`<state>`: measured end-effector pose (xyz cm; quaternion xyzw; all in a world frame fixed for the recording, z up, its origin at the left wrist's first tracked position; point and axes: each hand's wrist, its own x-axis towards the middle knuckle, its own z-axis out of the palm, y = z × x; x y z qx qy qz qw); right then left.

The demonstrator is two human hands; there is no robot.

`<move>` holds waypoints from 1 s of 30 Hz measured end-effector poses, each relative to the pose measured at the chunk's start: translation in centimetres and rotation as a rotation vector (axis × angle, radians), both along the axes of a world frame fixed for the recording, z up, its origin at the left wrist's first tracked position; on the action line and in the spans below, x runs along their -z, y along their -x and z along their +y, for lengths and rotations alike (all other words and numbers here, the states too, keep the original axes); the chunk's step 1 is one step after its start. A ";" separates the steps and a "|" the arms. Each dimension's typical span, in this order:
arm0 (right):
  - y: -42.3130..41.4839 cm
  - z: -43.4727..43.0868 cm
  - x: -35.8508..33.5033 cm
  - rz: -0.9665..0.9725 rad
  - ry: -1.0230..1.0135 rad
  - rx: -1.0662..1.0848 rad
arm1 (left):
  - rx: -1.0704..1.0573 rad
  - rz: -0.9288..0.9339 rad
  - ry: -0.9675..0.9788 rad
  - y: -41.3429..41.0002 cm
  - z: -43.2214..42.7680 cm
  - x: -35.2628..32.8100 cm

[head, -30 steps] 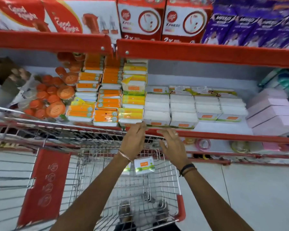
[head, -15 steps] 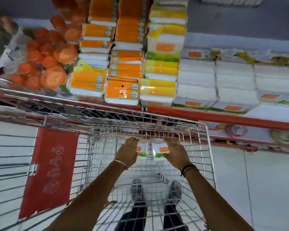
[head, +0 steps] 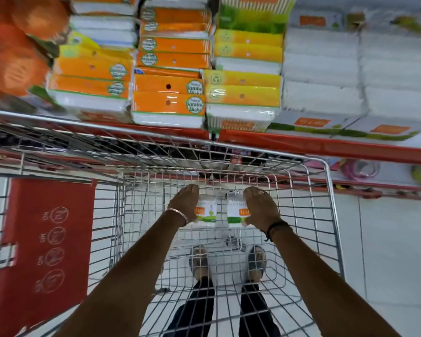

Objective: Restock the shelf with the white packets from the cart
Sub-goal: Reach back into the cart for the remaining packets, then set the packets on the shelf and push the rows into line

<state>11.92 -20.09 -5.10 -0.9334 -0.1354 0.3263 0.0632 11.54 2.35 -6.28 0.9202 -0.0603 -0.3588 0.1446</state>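
Head view: left hand [head: 184, 203] and right hand [head: 259, 206] each clasp a boxy white packet inside the wire cart [head: 328, 190].

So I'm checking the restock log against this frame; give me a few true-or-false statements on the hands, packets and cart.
1. Each hand holds a white packet. True: left hand on the left packet, right hand on the right packet.
2. Both hands are inside the cart. True.
3. The packets are already on the shelf. False: they are down in the cart.
4. The cart is piled full. False: only these two packets show.
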 end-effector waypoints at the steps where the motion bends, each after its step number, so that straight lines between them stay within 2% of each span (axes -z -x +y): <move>1: 0.4 0.1 -0.4 -0.006 -0.002 0.020 | 0.002 0.004 0.005 0.1 0.1 -0.5; 8: 3.2 0.5 -5.2 -0.006 -0.153 0.166 | 0.006 -0.047 0.061 3.2 0.3 -5.4; 18: 2.3 -1.2 -18.6 -0.096 -0.287 0.248 | -0.041 -0.309 -0.040 3.9 -0.7 -18.4; 26: 1.2 -6.7 -27.8 -0.194 -0.408 0.273 | -0.067 -0.460 0.032 2.6 -5.8 -28.8; 30: 0.2 -11.6 -31.2 -0.232 -0.355 0.228 | -0.054 -0.542 0.022 1.8 -10.2 -33.6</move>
